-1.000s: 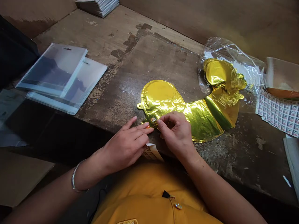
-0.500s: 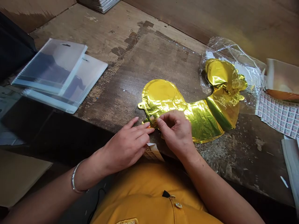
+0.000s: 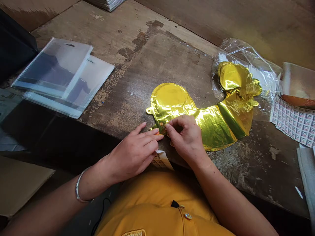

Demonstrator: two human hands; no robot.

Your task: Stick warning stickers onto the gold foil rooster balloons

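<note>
A flat gold foil balloon [image 3: 214,127] lies on the worn wooden table, its rounded end and tabbed corner toward me. My left hand [image 3: 135,152] has its fingertips on the balloon's near corner, beside a small orange spot. A strip of printed stickers [image 3: 162,160] sticks out from under that hand, seemingly gripped by its lower fingers. My right hand [image 3: 185,137] is closed, thumb and index finger pinching the edge of a small clear printed sticker [image 3: 162,125] against the foil. The right hand's other fingers are curled and partly hidden.
Clear plastic sleeves [image 3: 66,75] lie at the left table edge. A crinkled clear bag [image 3: 261,62] lies behind the balloon's far end. Sheets of printed labels [image 3: 292,121] are at the right, near another clear packet [image 3: 299,82]. A paper stack [image 3: 107,4] stands at the back.
The small sticker under my right fingertips looks flatter on the foil than before. Both hands are almost in the same place; the view has shifted slightly.
</note>
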